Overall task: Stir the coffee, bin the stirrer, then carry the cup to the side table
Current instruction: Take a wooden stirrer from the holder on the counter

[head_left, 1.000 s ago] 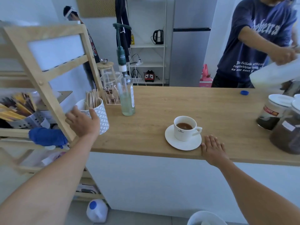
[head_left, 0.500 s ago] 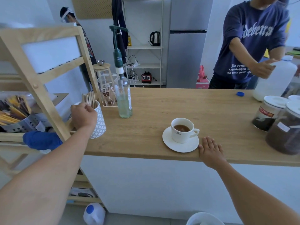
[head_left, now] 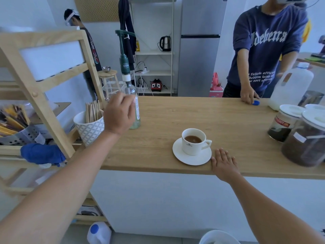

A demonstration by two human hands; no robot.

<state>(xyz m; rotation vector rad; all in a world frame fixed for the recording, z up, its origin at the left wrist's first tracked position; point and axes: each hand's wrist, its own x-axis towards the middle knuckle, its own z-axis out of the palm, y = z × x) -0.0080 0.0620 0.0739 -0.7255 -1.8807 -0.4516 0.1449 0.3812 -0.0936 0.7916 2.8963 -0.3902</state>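
A white cup of coffee (head_left: pixel 192 148) stands on a white saucer (head_left: pixel 178 153) near the front edge of the wooden counter (head_left: pixel 184 111). Wooden stirrers (head_left: pixel 92 110) stand in a white patterned holder (head_left: pixel 89 130) at the counter's left end. My left hand (head_left: pixel 119 114) hovers above and to the right of that holder, in front of a pump bottle (head_left: pixel 137 111), fingers curled together; whether a stirrer is pinched in them is hidden. My right hand (head_left: pixel 223 164) lies flat, fingers apart, on the counter edge just right of the saucer.
Two lidded jars of coffee (head_left: pixel 306 143) stand at the right. A person across the counter rests a hand (head_left: pixel 248 95) by a blue cap (head_left: pixel 255 103) and a milk jug (head_left: pixel 292 87). A wooden rack (head_left: pixel 44 103) stands at the left, and a white bin rim (head_left: pixel 218 235) shows below.
My left hand has lifted off the stirrer holder and moved up and to the right, in front of the pump bottle. The other person set the milk jug down. My right hand stayed put.
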